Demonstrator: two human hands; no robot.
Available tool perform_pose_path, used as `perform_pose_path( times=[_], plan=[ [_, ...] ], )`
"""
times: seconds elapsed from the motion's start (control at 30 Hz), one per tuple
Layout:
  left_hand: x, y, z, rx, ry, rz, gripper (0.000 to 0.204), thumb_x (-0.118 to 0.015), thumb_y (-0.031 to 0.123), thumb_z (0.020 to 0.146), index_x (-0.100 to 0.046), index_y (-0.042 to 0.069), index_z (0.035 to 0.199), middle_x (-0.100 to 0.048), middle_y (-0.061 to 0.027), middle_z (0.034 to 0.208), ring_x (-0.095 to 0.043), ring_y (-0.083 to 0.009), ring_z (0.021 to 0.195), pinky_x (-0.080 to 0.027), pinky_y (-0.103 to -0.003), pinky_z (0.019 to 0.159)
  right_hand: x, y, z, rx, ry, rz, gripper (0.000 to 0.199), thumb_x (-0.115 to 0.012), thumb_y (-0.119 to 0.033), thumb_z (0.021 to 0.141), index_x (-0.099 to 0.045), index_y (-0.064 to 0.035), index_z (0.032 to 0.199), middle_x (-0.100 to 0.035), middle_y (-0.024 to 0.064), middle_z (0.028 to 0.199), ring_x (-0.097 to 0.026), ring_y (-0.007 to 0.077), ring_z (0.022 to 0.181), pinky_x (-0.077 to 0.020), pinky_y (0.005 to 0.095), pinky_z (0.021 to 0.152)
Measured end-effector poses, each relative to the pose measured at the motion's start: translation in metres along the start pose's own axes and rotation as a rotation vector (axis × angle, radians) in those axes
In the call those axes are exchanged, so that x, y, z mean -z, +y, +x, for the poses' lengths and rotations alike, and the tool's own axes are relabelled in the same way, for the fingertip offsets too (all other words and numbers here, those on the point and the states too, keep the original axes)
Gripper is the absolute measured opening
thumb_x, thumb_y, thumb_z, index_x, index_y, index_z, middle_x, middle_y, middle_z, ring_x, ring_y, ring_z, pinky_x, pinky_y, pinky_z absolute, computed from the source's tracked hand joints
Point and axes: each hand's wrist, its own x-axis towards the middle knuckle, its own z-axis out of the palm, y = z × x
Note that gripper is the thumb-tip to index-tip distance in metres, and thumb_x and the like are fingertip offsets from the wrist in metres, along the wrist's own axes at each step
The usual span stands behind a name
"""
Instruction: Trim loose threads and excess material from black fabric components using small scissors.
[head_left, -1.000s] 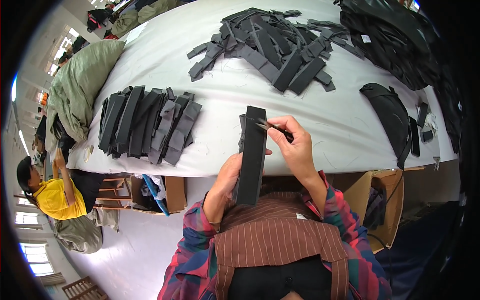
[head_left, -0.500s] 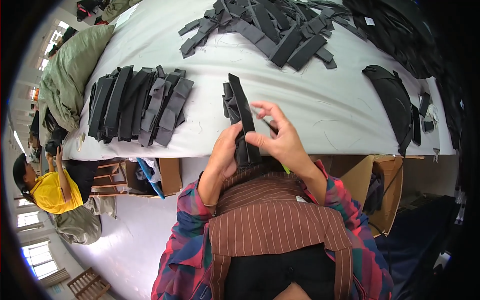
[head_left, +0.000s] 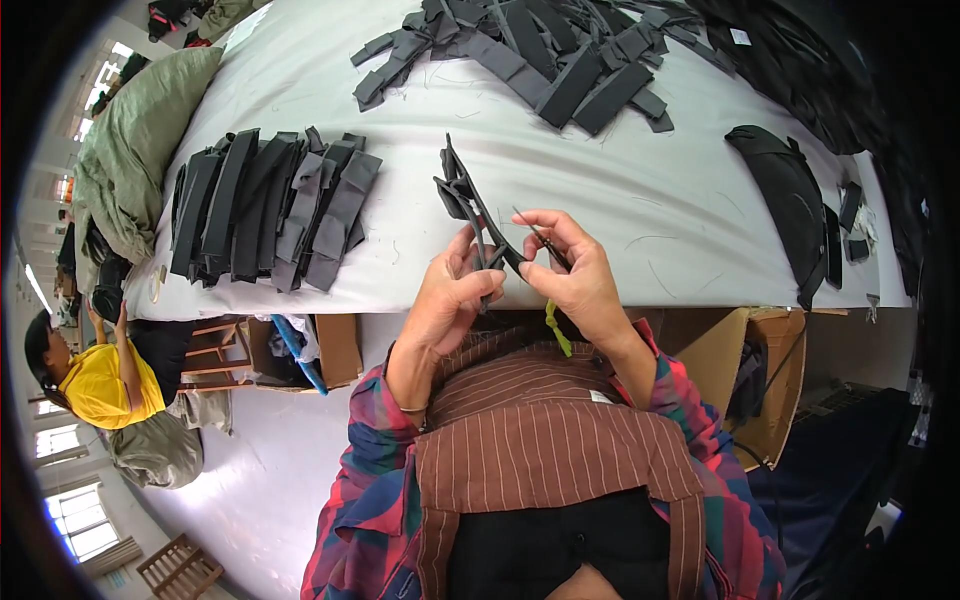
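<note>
Between my hands, above the near edge of the table, is a dark grey fabric strip [head_left: 462, 185] with folded layers, now seen nearly edge-on. My left hand [head_left: 452, 295] is closed on its lower part, the thumb pressing from the near side. My right hand [head_left: 578, 275] holds slim dark thread snips [head_left: 541, 240], their thin tip pointing up and left. The thumb of that hand also touches the strip's lower right edge. A yellow-green cord [head_left: 557, 330] hangs below the right hand.
A row of stacked dark strips [head_left: 270, 210] lies at left on the white table [head_left: 420, 130]. A loose heap of strips [head_left: 550, 60] is at the far side. Black curved pieces [head_left: 785, 205] lie right. Cardboard boxes [head_left: 775, 385] stand below; a person in yellow [head_left: 112, 382] is at left.
The strip has turned from showing its flat face to edge-on, and its layers have spread apart. My right hand has come lower and nearer, and more of the yellow-green cord shows.
</note>
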Motion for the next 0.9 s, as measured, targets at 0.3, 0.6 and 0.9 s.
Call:
perform_pose_path(
  times=[0.3, 0.6, 0.9],
  plan=[
    [0.0, -0.01, 0.005, -0.049, 0.043, 0.052, 0.053, -0.055, 0.001, 0.078, -0.041, -0.001, 0.129, -0.049, -0.0045, 0.099, -0.05, -0.0101, 0.078, -0.043, -0.025, 0.065, 0.0, 0.013, -0.002, 0.188, 0.098, -0.299, 0.034, -0.065, -0.004, 0.076, -0.061, -0.0083, 0.109, -0.064, 0.0054, 0.084, -0.061, 0.0142, 0.078, -0.048, 0.0259, 0.069],
    [0.002, -0.022, 0.013, -0.055, 0.058, 0.226, 0.031, -0.043, 0.007, 0.081, -0.055, -0.002, 0.108, -0.058, -0.0068, 0.085, -0.052, -0.0101, 0.071, -0.042, -0.024, 0.059, -0.009, 0.006, -0.007, 0.332, 0.217, -0.387, 0.033, -0.066, 0.006, 0.071, -0.065, -0.0089, 0.1, -0.065, 0.0072, 0.084, -0.064, 0.0203, 0.074, -0.0505, 0.0284, 0.066],
    [-0.004, -0.011, 0.006, 0.03, 0.057, 0.219, 0.029, -0.041, 0.008, 0.081, -0.057, 0.0, 0.105, -0.063, -0.0054, 0.082, -0.051, -0.0075, 0.062, -0.038, -0.02, 0.049, -0.003, 0.005, 0.006, 0.347, 0.288, -0.22, 0.025, -0.068, 0.005, 0.076, -0.066, -0.005, 0.098, -0.065, 0.0042, 0.08, -0.061, 0.0112, 0.074, -0.0494, 0.0255, 0.064]
  ],
)
